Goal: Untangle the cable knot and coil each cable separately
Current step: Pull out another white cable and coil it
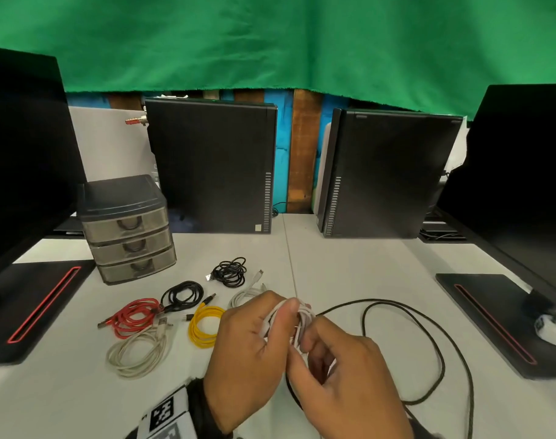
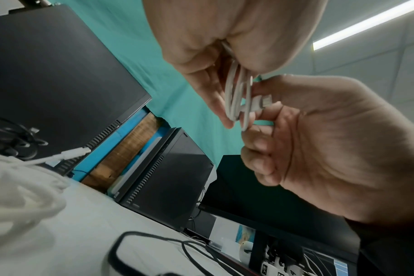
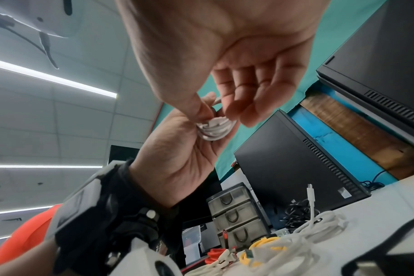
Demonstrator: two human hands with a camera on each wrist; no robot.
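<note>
My left hand (image 1: 281, 316) grips a small white cable coil (image 1: 290, 323) just above the table, thumb on top. In the left wrist view the coil (image 2: 236, 97) hangs from the left hand (image 2: 227, 104). My right hand (image 2: 265, 110) pinches the white connector (image 2: 264, 101) at the coil's end. The right wrist view shows the same coil (image 3: 215, 128) in the left palm (image 3: 184, 149). A long black cable (image 1: 400, 312) lies loose in big loops to the right. Left of my hands lie coiled cables: white (image 1: 246, 296), yellow (image 1: 203, 326), red (image 1: 132, 316), beige (image 1: 138, 351) and two black (image 1: 230, 272).
A grey three-drawer unit (image 1: 127, 229) stands at the back left. Two black computer towers (image 1: 213, 166) (image 1: 387, 175) line the back of the white table (image 1: 80, 397). Black monitor stands with red stripes flank the work area, left (image 1: 32, 312) and right (image 1: 492, 321).
</note>
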